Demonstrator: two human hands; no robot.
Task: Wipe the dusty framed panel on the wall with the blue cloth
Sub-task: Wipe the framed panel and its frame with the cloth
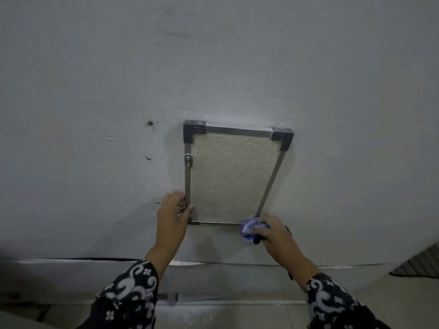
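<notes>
A framed panel (pixel 231 176) hangs on the grey wall, with a speckled beige face, a thin metal frame and black plastic corner caps at the top. My left hand (pixel 172 216) grips the frame's lower left corner, fingers wrapped round the edge. My right hand (pixel 276 232) presses a bunched blue cloth (pixel 249 229) against the frame's lower right corner, which the cloth hides. A small metal latch (pixel 188 160) sits on the left side of the frame.
A screw hole (pixel 150 123) and dark marks dot the wall left of the panel. A ledge (pixel 213 263) runs along the wall's base below my arms. Tiled floor lies beneath, and a ribbed dark surface (pixel 420 262) shows at the right edge.
</notes>
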